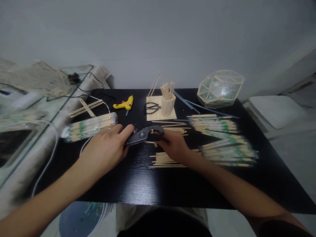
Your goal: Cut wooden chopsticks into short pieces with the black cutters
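Observation:
My left hand (106, 144) is closed round the handles of a dark cutting tool (143, 134), whose curved jaws point right. A small end of a pale stick (152, 131) shows within the jaws. My right hand (174, 144) is closed just right of the jaws, its fingers pinching that stick, mostly hidden. Beneath and beside my right hand lie loose wooden sticks (166, 159). Behind the hands, a wooden holder (168, 107) full of upright sticks stands on a square wooden board (154, 114), with black-handled scissors (151, 108) beside it.
A yellow glue gun (124, 103) and wrapped sticks (91, 126) lie on the left of the black table (138, 187). More wrapped bundles (228, 151), blue glue sticks (185, 100) and a geometric stick frame (220, 89) are on the right. A bin (81, 219) stands below the front edge.

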Tool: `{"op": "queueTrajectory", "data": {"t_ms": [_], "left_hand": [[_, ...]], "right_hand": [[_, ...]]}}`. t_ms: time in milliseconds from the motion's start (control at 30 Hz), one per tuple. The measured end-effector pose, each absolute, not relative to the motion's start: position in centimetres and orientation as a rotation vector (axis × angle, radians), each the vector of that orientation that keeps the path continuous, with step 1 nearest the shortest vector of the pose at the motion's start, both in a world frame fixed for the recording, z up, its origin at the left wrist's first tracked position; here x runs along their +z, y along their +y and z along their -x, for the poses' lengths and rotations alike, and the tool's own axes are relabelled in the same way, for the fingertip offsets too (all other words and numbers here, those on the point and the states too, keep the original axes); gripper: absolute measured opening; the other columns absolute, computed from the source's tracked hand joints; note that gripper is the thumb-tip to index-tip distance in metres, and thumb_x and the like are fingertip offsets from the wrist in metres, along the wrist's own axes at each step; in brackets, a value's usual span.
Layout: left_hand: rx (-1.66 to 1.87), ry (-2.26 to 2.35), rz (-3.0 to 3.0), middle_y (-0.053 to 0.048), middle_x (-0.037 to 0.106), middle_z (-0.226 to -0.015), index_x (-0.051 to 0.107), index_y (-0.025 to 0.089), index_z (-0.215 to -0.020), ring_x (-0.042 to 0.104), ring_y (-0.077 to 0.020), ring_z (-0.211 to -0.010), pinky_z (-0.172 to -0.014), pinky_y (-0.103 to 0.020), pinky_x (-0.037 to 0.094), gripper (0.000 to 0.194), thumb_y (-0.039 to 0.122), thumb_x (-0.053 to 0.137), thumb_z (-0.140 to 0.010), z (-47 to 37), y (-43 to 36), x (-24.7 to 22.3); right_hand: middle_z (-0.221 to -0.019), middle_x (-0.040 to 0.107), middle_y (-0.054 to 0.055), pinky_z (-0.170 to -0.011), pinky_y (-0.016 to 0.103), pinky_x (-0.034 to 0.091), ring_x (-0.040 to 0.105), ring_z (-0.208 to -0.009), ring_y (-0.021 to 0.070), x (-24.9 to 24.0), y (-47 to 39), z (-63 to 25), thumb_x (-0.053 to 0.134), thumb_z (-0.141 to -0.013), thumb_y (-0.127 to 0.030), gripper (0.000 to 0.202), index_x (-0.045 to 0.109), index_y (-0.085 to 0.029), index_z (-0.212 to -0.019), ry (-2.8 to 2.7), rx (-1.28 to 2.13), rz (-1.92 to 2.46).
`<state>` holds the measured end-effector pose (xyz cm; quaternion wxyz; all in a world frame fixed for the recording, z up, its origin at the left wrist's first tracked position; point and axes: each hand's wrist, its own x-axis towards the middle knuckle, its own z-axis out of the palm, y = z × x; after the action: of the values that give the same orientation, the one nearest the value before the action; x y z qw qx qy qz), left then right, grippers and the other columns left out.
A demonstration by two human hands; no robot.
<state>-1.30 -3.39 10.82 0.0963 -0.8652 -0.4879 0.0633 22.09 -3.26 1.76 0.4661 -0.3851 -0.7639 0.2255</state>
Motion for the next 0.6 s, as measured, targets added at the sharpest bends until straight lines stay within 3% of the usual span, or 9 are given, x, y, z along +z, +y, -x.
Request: {"op": "queueTrajectory", "data": {"t_ms": [233,333,433,600], "left_hand": [[-0.146,-1.451,2.586,-0.016,0.068,-0.114,0.061,0.017,-0.127,0.067,-0.0368,-0.102,-0.088,-0.048,0.054,0.045,0.022,0.057,-0.083,2.7,-2.9,11.0],[-0.438,-1.596,2.703,-0.012,0.071,-0.115,0.062,0.017,-0.124,0.068,-0.0318,-0.105,-0.089,-0.042,0.053,0.038,0.021,0.055,-0.087,2.6,-3.0,11.0],[-0.997,-1.777,2.794,-0.005,0.073,-0.097,0.067,0.019,-0.106,0.069,-0.0236,-0.087,-0.08,-0.035,0.054,0.02,0.032,0.064,-0.091,1.1,-3.3,10.4],[-1.907,-2.08,2.859,-0.005,0.076,-0.103,0.065,0.02,-0.093,0.072,-0.0215,-0.097,-0.088,-0.034,0.058,0.024,0.034,0.081,-0.082,-2.6,-3.4,8.6]], "right_hand": [[-0.082,0.077,0.002,-0.07,0.022,0.051,0.07,-0.072,0.0136,2.1,-3.0,-22.1,0.067,-0.099,-0.02,0.011,0.076,-0.015,-0.094,-1.877,0.508,0.87],[-0.091,0.081,0.003,-0.077,0.022,0.054,0.075,-0.08,0.0144,2.3,-3.1,-21.9,0.07,-0.098,-0.021,0.008,0.076,-0.017,-0.095,-1.863,0.557,0.889],[-0.096,0.082,0.003,-0.081,0.025,0.056,0.076,-0.084,0.0158,2.2,-3.2,-21.8,0.069,-0.098,-0.02,0.007,0.076,-0.018,-0.098,-1.854,0.582,0.893],[-0.093,0.082,0.004,-0.079,0.024,0.056,0.075,-0.081,0.0151,1.7,-3.1,-21.9,0.065,-0.101,-0.021,0.012,0.077,-0.018,-0.102,-1.897,0.542,0.865]]}}
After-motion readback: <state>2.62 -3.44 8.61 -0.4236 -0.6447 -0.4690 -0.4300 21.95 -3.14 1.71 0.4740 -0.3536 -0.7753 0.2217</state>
